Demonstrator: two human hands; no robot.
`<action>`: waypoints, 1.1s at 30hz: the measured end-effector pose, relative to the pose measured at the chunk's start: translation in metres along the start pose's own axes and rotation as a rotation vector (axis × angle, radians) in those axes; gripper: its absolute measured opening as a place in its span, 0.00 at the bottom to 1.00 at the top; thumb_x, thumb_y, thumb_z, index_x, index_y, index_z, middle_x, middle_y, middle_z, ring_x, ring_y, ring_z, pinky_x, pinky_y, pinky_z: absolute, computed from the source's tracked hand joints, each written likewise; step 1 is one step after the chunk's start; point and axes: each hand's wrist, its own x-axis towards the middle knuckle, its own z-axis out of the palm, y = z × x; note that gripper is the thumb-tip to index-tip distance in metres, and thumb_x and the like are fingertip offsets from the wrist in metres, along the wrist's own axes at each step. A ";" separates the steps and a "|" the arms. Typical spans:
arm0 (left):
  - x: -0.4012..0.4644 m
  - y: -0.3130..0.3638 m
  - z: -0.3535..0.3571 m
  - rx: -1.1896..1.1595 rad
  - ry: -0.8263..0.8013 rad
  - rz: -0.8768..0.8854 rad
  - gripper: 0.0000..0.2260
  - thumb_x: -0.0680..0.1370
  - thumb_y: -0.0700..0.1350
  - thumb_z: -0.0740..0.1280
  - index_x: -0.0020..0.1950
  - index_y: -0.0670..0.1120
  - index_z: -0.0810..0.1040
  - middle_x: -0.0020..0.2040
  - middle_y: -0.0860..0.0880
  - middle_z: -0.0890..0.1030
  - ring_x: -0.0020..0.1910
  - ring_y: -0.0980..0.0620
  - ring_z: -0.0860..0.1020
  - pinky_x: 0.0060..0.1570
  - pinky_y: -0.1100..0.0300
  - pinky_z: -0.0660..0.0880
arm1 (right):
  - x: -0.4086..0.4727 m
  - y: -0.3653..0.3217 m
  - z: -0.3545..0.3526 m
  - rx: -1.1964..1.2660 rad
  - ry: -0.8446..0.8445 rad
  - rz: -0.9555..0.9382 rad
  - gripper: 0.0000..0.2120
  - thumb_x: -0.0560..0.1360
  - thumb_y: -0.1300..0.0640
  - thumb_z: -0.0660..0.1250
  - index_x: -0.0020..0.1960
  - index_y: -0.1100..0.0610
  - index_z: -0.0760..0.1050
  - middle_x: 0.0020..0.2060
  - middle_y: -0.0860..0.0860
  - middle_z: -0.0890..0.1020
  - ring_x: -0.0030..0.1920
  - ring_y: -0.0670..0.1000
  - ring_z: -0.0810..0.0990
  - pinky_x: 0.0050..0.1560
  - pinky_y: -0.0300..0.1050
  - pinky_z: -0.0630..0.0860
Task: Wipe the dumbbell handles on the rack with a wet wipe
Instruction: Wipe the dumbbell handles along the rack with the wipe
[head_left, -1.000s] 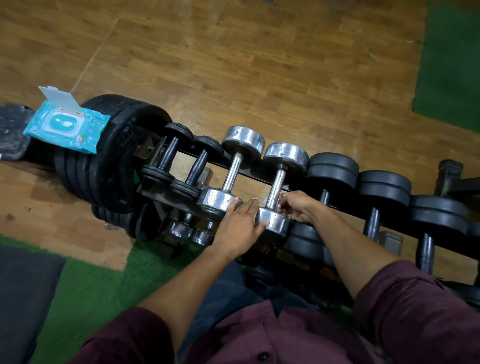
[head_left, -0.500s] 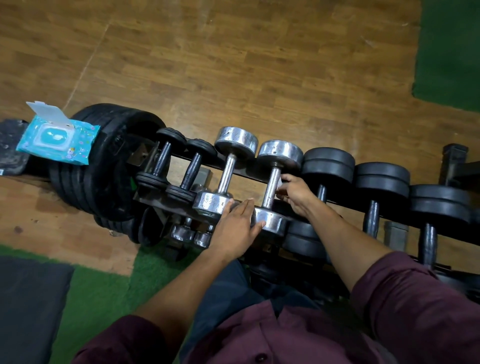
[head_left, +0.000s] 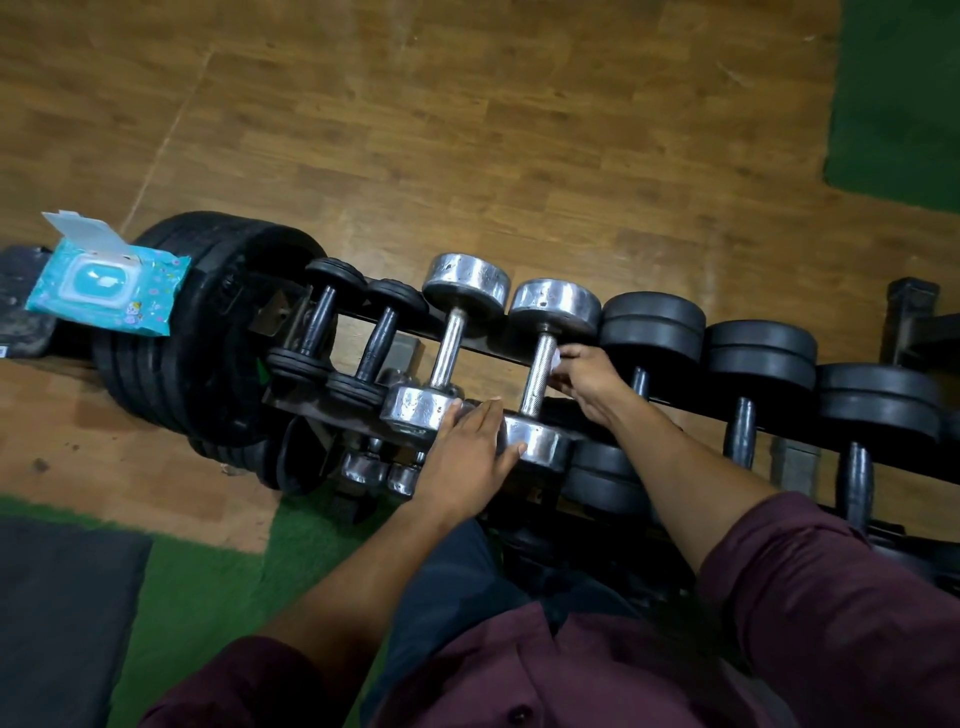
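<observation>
A dark rack (head_left: 691, 408) holds a row of dumbbells. Two are chrome; the right chrome dumbbell (head_left: 556, 306) has a knurled handle (head_left: 537, 374). My right hand (head_left: 587, 382) is curled beside that handle, pinching a small white wet wipe (head_left: 557, 358) against the handle's upper part. My left hand (head_left: 467, 457) lies flat with straight fingers across the near heads of both chrome dumbbells. The left chrome dumbbell (head_left: 465, 283) stands beside it. A blue wet wipe pack (head_left: 106, 280) with its flap open lies on a stack of black plates at the left.
Black weight plates (head_left: 208, 332) are stacked at the rack's left end. Small black dumbbells (head_left: 332, 322) sit left of the chrome ones, larger black ones (head_left: 758, 353) to the right. More dumbbells rest on a lower shelf. Wooden floor lies beyond, green turf and a dark mat near my legs.
My right hand has slid up the right chrome dumbbell's handle from its near end toward the far head. My left hand has stayed on the near heads.
</observation>
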 end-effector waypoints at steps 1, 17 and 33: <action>0.000 0.000 -0.001 -0.002 0.000 0.000 0.31 0.85 0.61 0.54 0.81 0.42 0.60 0.78 0.45 0.68 0.77 0.50 0.64 0.80 0.53 0.41 | 0.000 -0.004 0.000 0.028 0.021 -0.011 0.14 0.76 0.77 0.59 0.49 0.61 0.76 0.42 0.56 0.79 0.41 0.51 0.78 0.47 0.44 0.79; 0.000 0.002 -0.001 0.002 0.029 0.001 0.30 0.84 0.59 0.59 0.78 0.40 0.65 0.74 0.43 0.73 0.74 0.47 0.69 0.80 0.50 0.47 | -0.005 0.006 0.000 0.079 -0.055 0.025 0.18 0.75 0.76 0.56 0.48 0.57 0.77 0.42 0.54 0.80 0.42 0.50 0.78 0.40 0.41 0.77; 0.001 0.023 -0.001 -0.117 -0.020 -0.050 0.32 0.83 0.54 0.63 0.81 0.41 0.58 0.80 0.42 0.63 0.79 0.45 0.59 0.79 0.48 0.52 | -0.025 -0.001 -0.019 0.065 0.040 -0.104 0.13 0.74 0.74 0.64 0.52 0.61 0.79 0.41 0.59 0.83 0.38 0.51 0.81 0.39 0.37 0.78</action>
